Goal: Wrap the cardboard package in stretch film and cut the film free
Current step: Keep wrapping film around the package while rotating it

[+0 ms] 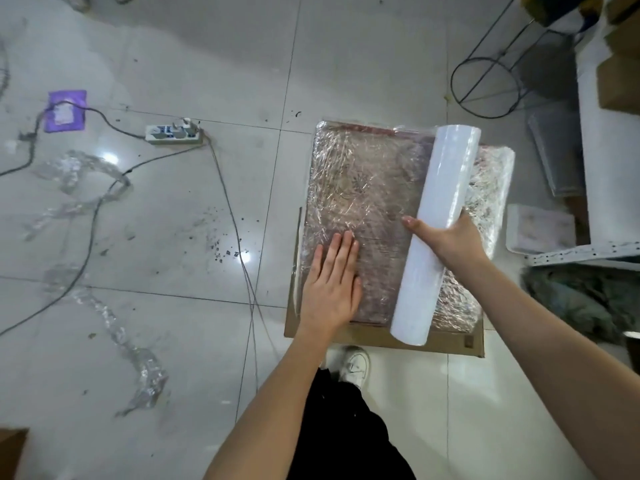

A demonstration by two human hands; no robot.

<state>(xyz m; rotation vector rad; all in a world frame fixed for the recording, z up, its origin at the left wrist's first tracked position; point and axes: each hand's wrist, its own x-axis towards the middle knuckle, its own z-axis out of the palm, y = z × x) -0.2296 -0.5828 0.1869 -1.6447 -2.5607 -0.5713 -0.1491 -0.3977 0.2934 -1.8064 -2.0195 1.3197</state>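
Note:
A flat cardboard package (363, 188) covered in wrinkled clear stretch film lies on the tiled floor, on top of a plain cardboard sheet (446, 344). My left hand (332, 285) presses flat on the package's near left part, fingers straight. My right hand (450, 240) grips the white stretch film roll (436, 233), which lies diagonally across the package's right half. Film runs from the roll over the package's right edge.
A power strip (173, 133) with cables lies on the floor to the left, beside strips of crumpled film (114, 327) and a purple packet (66, 111). A white shelf (602, 140), a wire stand (485, 84) and a white foam block (540, 230) are at the right. My shoe (355, 365) is below the package.

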